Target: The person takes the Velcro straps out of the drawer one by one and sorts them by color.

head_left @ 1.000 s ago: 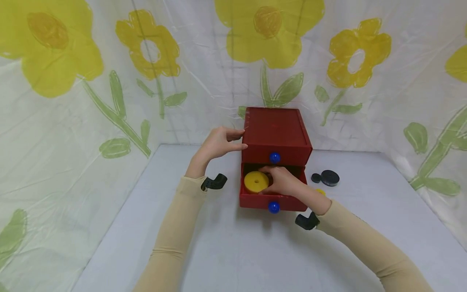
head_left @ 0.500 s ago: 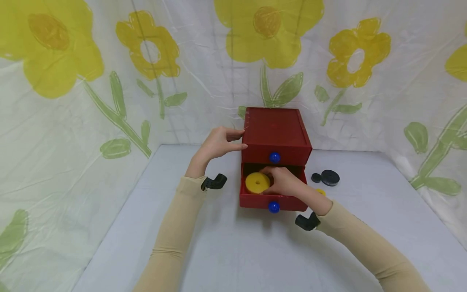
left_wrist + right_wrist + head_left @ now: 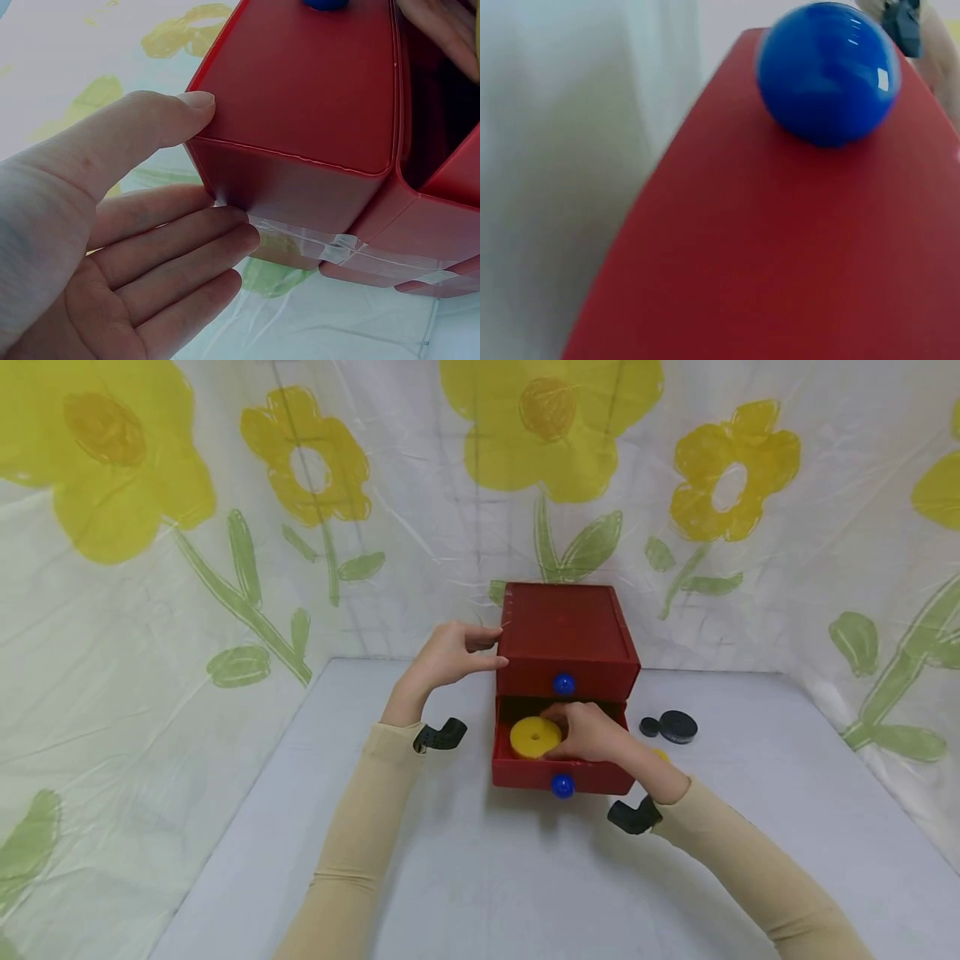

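Observation:
A red two-drawer cabinet (image 3: 568, 625) has its lower drawer (image 3: 525, 775) pulled out. Inside that drawer is a thick yellow disc (image 3: 529, 739) with a small centre hole. My right hand (image 3: 588, 731) reaches in and grips the disc's right side between thumb and fingers. Against the cabinet's left front corner rests my left hand (image 3: 453, 652); in the left wrist view its thumb (image 3: 176, 116) touches the front panel and its straight fingers (image 3: 180, 255) lie at the side. A blue knob (image 3: 829, 75) fills much of the right wrist view, where my right hand is hidden.
To the cabinet's right, a large black disc (image 3: 678, 727) and a small black disc (image 3: 649, 727) lie on the white table (image 3: 465, 877). A small yellow piece (image 3: 661, 754) shows partly behind my right wrist. A flower-printed sheet (image 3: 420, 527) hangs close behind the cabinet.
My right hand has shifted the yellow disc slightly to the right inside the drawer. My left hand has stayed at the cabinet's corner.

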The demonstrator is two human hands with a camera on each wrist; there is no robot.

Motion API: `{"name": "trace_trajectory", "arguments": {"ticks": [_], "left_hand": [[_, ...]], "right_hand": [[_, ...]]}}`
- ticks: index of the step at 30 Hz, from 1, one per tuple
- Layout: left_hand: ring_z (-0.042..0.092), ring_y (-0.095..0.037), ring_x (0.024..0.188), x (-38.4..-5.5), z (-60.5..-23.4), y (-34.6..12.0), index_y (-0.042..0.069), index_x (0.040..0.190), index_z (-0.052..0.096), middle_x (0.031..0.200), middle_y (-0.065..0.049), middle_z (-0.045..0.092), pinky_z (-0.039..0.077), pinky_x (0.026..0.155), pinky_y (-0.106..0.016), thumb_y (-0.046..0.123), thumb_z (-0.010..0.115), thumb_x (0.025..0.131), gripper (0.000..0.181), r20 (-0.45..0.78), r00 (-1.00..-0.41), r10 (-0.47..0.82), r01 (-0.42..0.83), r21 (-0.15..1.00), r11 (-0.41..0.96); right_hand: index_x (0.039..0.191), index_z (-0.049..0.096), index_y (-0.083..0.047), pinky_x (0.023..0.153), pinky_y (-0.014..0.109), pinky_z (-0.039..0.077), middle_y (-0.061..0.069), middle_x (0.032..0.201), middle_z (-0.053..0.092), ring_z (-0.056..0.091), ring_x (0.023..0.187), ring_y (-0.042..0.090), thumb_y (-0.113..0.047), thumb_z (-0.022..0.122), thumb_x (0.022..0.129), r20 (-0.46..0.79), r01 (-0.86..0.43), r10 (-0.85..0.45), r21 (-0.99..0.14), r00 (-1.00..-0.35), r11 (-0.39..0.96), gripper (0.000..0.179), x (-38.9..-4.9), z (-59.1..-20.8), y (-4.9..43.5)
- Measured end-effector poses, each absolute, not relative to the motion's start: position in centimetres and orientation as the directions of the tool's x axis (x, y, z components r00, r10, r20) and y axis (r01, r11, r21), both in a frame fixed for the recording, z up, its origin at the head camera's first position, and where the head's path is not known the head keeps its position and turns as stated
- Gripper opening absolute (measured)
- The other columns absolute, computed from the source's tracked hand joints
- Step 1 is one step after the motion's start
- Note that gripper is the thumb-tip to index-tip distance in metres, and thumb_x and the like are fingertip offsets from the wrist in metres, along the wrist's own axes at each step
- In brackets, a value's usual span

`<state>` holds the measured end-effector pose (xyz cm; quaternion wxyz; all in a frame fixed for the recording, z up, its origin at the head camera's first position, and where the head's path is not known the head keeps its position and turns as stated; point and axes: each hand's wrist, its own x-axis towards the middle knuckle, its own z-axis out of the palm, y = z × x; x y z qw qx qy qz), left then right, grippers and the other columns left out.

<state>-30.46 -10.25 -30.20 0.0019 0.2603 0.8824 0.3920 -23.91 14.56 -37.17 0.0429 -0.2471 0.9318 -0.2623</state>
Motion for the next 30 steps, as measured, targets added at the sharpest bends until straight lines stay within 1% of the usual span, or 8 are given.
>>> {"name": "trace_trajectory", "arguments": {"ticks": [3, 8, 12, 17, 23, 30], "left_hand": [[0.061, -0.017, 0.115, -30.4, -30.2, -10.2, 0.017, 0.132, 0.059, 0.13, -0.004, 0.061, 0.051, 0.092, -0.035, 0.04, 0.075, 0.08, 0.058, 0.197, -0.864, 0.463, 0.456, 0.695, 0.556], [0.061, -0.018, 0.114, -30.3, -30.2, -10.3, 0.016, 0.131, 0.059, 0.129, -0.004, 0.062, 0.052, 0.092, -0.035, 0.039, 0.075, 0.08, 0.058, 0.202, -0.863, 0.463, 0.46, 0.693, 0.555], [0.061, -0.017, 0.115, -30.4, -30.3, -10.3, 0.016, 0.131, 0.059, 0.129, -0.004, 0.061, 0.051, 0.092, -0.035, 0.039, 0.075, 0.08, 0.058, 0.199, -0.865, 0.461, 0.455, 0.699, 0.552], [0.06, -0.017, 0.116, -30.5, -30.4, -10.3, 0.017, 0.132, 0.059, 0.13, -0.004, 0.061, 0.051, 0.093, -0.035, 0.039, 0.075, 0.08, 0.058, 0.193, -0.867, 0.459, 0.447, 0.707, 0.548], [0.061, -0.016, 0.114, -30.6, -30.5, -10.2, 0.018, 0.131, 0.059, 0.129, -0.003, 0.062, 0.052, 0.091, -0.034, 0.038, 0.075, 0.08, 0.057, 0.202, -0.867, 0.456, 0.452, 0.704, 0.548], [0.061, -0.018, 0.115, -30.4, -30.3, -10.2, 0.017, 0.132, 0.059, 0.13, -0.004, 0.061, 0.052, 0.092, -0.035, 0.039, 0.074, 0.081, 0.058, 0.201, -0.865, 0.46, 0.456, 0.698, 0.552]], "right_hand": [[0.118, 0.065, -0.005, 0.086, 0.04, 0.054, 0.011, 0.111, 0.069, 0.064, 0.099, 0.025, -0.026, 0.083, 0.072, 0.047, -0.423, -0.471, -0.521, -0.881, 0.741, 0.054, -23.8, -36.9, 14.9], [0.117, 0.066, -0.005, 0.088, 0.042, 0.053, 0.011, 0.112, 0.069, 0.063, 0.104, 0.028, -0.032, 0.083, 0.071, 0.046, -0.4, -0.447, -0.532, -0.894, 0.746, 0.056, -23.6, -36.4, 15.5], [0.118, 0.065, -0.006, 0.087, 0.043, 0.053, 0.011, 0.113, 0.068, 0.063, 0.104, 0.029, -0.038, 0.082, 0.071, 0.04, -0.385, -0.432, -0.53, -0.901, 0.755, 0.059, -23.4, -36.1, 16.1], [0.118, 0.064, -0.005, 0.086, 0.043, 0.054, 0.011, 0.113, 0.068, 0.063, 0.103, 0.028, -0.037, 0.082, 0.071, 0.038, -0.369, -0.42, -0.556, -0.907, 0.745, 0.059, -23.1, -35.6, 16.8], [0.121, 0.062, -0.002, 0.087, 0.042, 0.054, 0.014, 0.117, 0.066, 0.063, 0.104, 0.029, -0.039, 0.082, 0.071, 0.014, -0.342, -0.409, -0.576, -0.912, 0.743, 0.065, -22.6, -34.9, 17.5], [0.123, 0.06, -0.003, 0.085, 0.04, 0.055, 0.014, 0.118, 0.064, 0.064, 0.103, 0.029, -0.04, 0.082, 0.071, 0.01, -0.324, -0.396, -0.594, -0.918, 0.736, 0.068, -22.4, -34.3, 18.5]]}}
